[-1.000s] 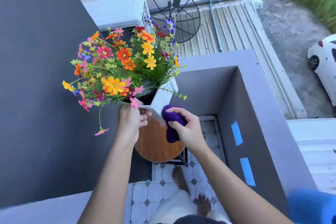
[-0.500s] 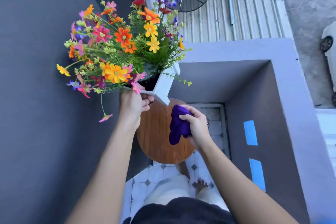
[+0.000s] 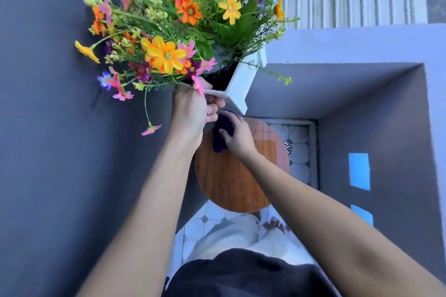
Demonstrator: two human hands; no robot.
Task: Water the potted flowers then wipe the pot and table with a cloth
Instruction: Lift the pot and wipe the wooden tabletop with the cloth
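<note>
The step in hand is judged to be the wiping stage: the left hand (image 3: 193, 113) holds the white square pot (image 3: 237, 87) lifted and tilted clear of the round wooden table (image 3: 231, 176), fingers curled closed over the near rim with the fingertips wrapped onto the outer wall. The right hand (image 3: 237, 138) has its fingers closed on a purple cloth (image 3: 223, 132), bunched and pressed against the far left part of the tabletop, directly beneath the raised pot and just beside the left hand's knuckles. The potted flowers (image 3: 173, 24), a dense spray of orange, yellow, pink and purple blooms, lean out to the left over the dark grey wall (image 3: 48, 128). Whether the cloth also touches the pot's underside cannot be told. The next move appears to call for sweeping the cloth across the rest of the tabletop while the pot is kept steady and level enough not to spill soil, then setting it back down squarely. The tabletop shows a pale sheen toward its far right, possibly moisture. The setting is a narrow balcony corner: grey parapet walls, a white tiled floor (image 3: 299, 166) with a small round drain (image 3: 288, 146), and two blue tape strips (image 3: 359, 171) on the right wall.
</note>
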